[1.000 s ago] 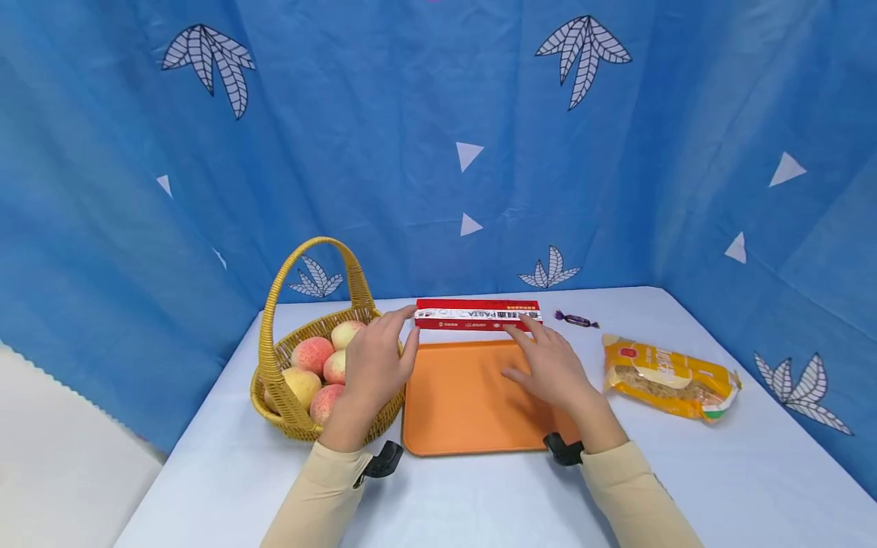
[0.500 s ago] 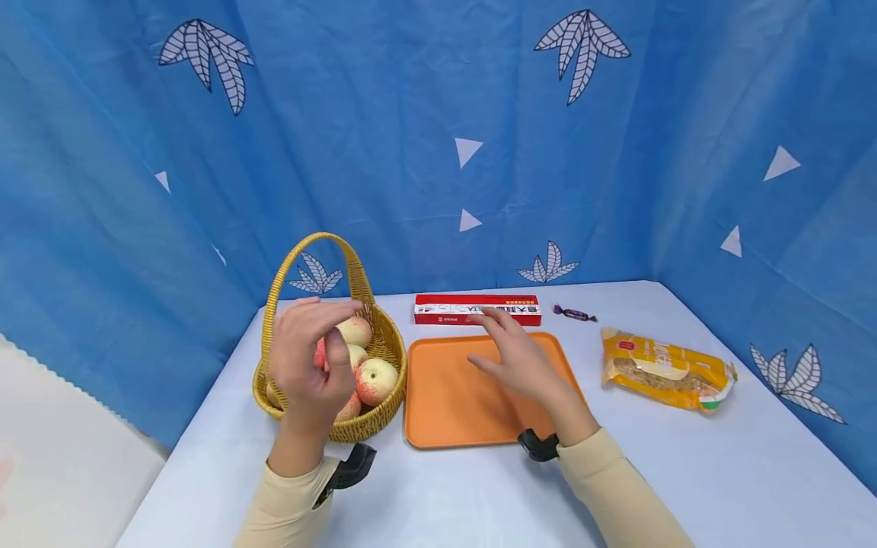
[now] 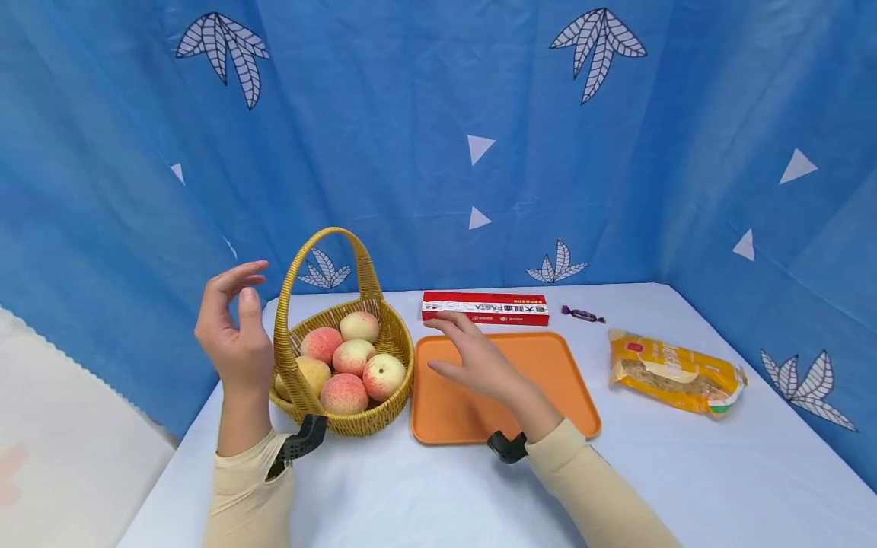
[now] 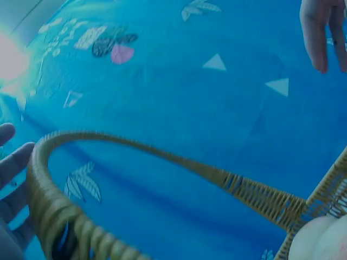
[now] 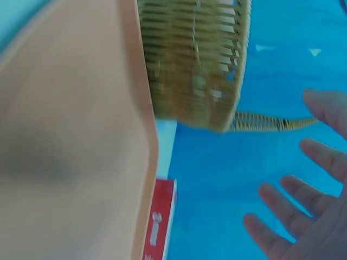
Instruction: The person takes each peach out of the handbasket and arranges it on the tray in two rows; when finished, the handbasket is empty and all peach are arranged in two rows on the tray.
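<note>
**Nothing gripped by left hand [image 3: 236,350] or right hand [image 3: 476,365]**

Positions were reckoned from the orange tray [image 3: 548,365], as seen from the head camera, with twelve o'clock set toward the blue curtain [image 3: 384,114].

The left hand was held raised between nine and ten o'clock, beyond the yellow wicker basket [image 3: 363,423]. Its fingers were loosely bent, its thumb was parted from them, and nothing was held. The hand was seen just beside the arched handle [image 3: 370,285] of the basket; whether the two were touching could not be told.

The right hand was held over the tray's nine-to-eleven o'clock side, with its fingertips directed toward ten o'clock. Its fingers were extended and spread, as was shown by the right wrist view, and nothing was held.

The basket was placed at nine o'clock, just beside the tray, its handle upright. At least six pink and pale-yellow peaches [image 3: 384,377] were contained in it.

The red pasta box [image 3: 489,307] was laid lengthwise at about twelve o'clock, near the tray's far edge. The purple twist-wrapped sweet [image 3: 582,313] was seen between one and two o'clock, near the box's end. The yellow food bag [image 3: 674,373] was laid flat at three o'clock, apart from the tray. All were borne by a table covered in white [image 3: 425,495].
</note>
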The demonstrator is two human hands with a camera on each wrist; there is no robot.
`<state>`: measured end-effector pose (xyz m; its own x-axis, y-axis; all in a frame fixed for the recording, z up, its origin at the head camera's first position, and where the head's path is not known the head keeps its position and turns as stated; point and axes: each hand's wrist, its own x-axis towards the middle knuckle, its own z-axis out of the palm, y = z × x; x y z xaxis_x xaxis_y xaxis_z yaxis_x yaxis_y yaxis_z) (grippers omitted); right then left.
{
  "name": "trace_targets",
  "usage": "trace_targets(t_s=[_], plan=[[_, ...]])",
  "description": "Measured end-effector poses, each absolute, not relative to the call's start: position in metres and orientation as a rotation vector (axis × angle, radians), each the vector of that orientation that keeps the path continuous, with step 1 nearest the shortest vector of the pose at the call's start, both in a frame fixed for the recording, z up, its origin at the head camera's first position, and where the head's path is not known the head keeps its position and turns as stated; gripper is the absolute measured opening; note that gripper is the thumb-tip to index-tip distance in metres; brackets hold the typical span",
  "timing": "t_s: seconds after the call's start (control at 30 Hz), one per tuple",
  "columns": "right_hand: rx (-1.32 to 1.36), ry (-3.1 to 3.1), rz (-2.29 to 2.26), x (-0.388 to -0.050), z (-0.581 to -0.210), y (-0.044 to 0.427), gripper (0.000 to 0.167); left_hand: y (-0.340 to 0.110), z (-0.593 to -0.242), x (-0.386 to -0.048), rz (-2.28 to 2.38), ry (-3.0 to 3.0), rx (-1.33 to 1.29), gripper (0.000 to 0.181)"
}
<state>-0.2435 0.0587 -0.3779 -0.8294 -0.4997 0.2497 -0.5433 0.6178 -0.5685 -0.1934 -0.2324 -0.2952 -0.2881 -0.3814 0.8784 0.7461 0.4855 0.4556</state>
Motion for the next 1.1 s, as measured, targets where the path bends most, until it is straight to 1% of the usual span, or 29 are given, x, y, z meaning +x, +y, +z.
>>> trace_targets(t_s=[0.23, 0.5, 0.77, 1.03, 1.1], plan=[[1.039, -2.759, 0.952, -0.242, -0.382, 0.024, 0.061, -0.262, -0.312, -0.206, -1.45, -1.554, -0.241, 0.029], [1.134, -2.851, 0.726, -0.241, -0.388, -0.01, 0.064, -0.287, -0.335, -0.208, -1.635, -1.598, -0.012, 0.029], [1.101, -3.003, 0.723, -0.247, -0.392, -0.027, 0.079, -0.306, -0.364, -0.223, -1.696, -1.779, 0.261, 0.032], [1.093, -3.113, 0.664, -0.253, -0.391, -0.038, 0.085, -0.315, -0.385, -0.233, -1.753, -2.024, 0.442, 0.041], [1.081, -3.134, 0.651, -0.252, -0.391, -0.04, 0.083, -0.315, -0.39, -0.235, -1.764, -2.097, 0.455, 0.044]])
